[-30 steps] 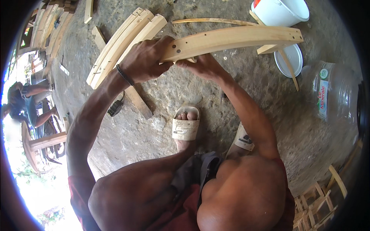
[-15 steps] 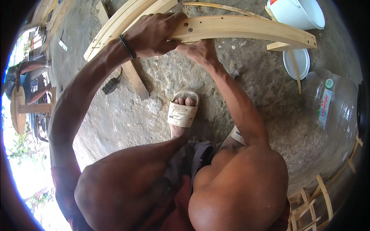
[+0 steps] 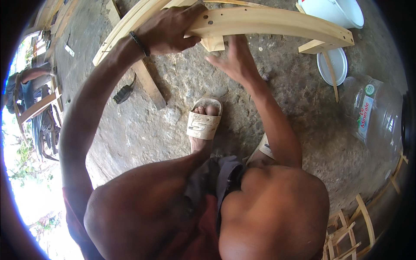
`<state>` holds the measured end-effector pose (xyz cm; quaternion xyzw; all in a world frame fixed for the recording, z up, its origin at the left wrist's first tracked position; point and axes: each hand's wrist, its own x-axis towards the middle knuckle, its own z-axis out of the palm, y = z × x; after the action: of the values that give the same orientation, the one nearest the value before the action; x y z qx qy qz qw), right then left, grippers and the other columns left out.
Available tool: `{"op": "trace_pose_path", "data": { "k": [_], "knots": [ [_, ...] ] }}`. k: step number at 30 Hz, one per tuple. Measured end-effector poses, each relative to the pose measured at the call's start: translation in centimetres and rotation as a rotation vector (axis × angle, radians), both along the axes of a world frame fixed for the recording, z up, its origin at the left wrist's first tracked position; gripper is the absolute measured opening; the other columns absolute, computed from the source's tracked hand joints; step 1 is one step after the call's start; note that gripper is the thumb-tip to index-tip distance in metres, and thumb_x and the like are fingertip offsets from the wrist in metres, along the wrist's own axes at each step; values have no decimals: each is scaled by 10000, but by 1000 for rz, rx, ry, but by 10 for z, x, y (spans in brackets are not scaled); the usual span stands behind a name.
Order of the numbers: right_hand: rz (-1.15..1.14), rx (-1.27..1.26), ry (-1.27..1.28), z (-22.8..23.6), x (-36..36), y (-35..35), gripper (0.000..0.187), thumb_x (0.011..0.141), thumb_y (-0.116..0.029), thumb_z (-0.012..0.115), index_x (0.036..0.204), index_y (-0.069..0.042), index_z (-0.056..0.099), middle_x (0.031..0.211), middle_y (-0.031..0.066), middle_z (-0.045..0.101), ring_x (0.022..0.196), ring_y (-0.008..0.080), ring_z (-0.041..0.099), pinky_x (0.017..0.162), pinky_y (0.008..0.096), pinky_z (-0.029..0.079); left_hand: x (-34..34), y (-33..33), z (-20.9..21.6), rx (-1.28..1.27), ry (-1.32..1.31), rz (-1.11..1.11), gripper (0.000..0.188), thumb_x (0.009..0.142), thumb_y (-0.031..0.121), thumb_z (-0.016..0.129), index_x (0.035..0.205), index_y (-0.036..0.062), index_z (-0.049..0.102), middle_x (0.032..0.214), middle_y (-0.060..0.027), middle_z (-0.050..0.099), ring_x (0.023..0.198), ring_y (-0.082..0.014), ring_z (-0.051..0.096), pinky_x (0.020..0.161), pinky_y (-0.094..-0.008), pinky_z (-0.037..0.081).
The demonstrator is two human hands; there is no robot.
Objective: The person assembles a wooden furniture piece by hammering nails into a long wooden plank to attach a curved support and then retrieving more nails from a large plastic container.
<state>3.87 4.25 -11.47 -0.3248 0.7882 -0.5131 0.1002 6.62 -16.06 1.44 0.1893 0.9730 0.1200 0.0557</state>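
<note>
A pale, curved wooden beam (image 3: 277,22) with dark holes lies across the top of the head view. Around its left end my left hand (image 3: 171,31) is closed, with a dark bracelet at the wrist. My right hand (image 3: 238,60) is just below the beam, thumb stretched out to the left and apart from the fingers. Its fingertips are partly hidden by the beam's lower edge. A short wooden block (image 3: 213,43) shows under the beam between my hands. Another block (image 3: 313,46) juts out under the beam's right end.
More curved boards (image 3: 117,41) lie at upper left, near a flat plank (image 3: 149,84) and a small black object (image 3: 124,94). On the right are a white bucket (image 3: 342,15), a round lid (image 3: 341,65), a thin stick (image 3: 329,71) and a large clear bottle (image 3: 375,117). A person (image 3: 28,93) is at far left.
My right hand has come away from the beam's underside and its thumb has spread, uncovering the short block. The beam and my left hand have shifted slightly upward in view.
</note>
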Motion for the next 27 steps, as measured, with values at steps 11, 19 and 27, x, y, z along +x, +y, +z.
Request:
{"op": "trace_pose_path", "data": {
  "k": [11,19,27],
  "knots": [
    [-166,777,63,-4,96,231,503,840,-294,762,1260,-78,590,1165,189,593,1125,405,553,950,533,455,69,59,3,69,51,258,763,750,98,748,1441,36,432,1092,-166,654,769,-296,702,563,-388,582],
    [-95,905,134,1,88,238,328,875,-237,724,1121,-33,650,947,166,658,878,382,632,808,498,504,86,77,-4,91,101,346,326,787,92,702,1089,38,592,1126,-116,650,824,-309,706,657,-407,588],
    [114,367,-488,109,80,256,212,920,-176,638,985,25,658,751,164,648,702,362,645,654,442,507,96,80,-17,115,187,318,433,718,98,746,1118,32,595,1122,-116,672,857,-308,708,708,-401,581]
  ]
}}
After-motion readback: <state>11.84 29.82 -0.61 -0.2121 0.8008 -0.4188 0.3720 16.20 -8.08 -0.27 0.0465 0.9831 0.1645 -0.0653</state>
